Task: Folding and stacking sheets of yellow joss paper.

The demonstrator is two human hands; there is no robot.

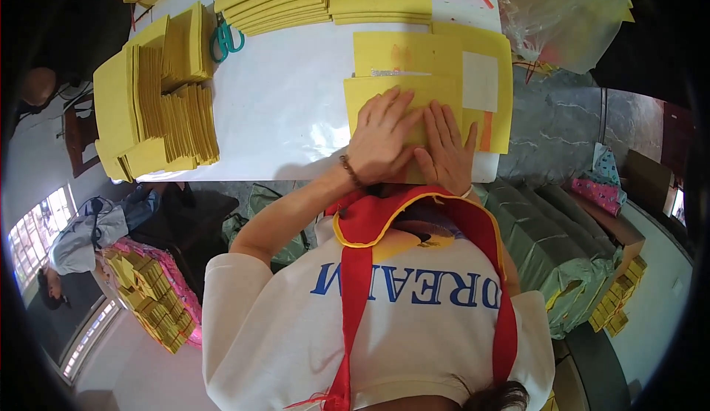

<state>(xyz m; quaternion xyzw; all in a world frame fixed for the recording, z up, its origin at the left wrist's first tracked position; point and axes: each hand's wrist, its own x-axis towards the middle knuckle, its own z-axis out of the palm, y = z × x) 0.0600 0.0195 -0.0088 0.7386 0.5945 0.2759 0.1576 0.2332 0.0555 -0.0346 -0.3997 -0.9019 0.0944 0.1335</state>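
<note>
Both of my hands lie side by side on a folded yellow paper sheet [370, 94] at the right front of the white table [274, 115]. My left hand [381, 133] presses down with its fingers stretched forward and a beaded bracelet at its wrist. My right hand [450, 148] rests flat beside it, fingers extended and thumb apart. Neither grips anything visible. Beneath and beyond the sheet are more layers of yellow paper [447, 32]. To the right of my right hand show a white rectangle [480, 82] and an orange strip [486, 131] on the yellow.
Stacks of folded yellow paper stand at the table's left [115, 104] and far edge [270, 0]. Teal-handled scissors [225, 39] lie near the left stacks. A clear plastic bag [562, 15] sits at the far right. Green wrapped bundles [547, 241] are at my right; another person [92, 233] is at left.
</note>
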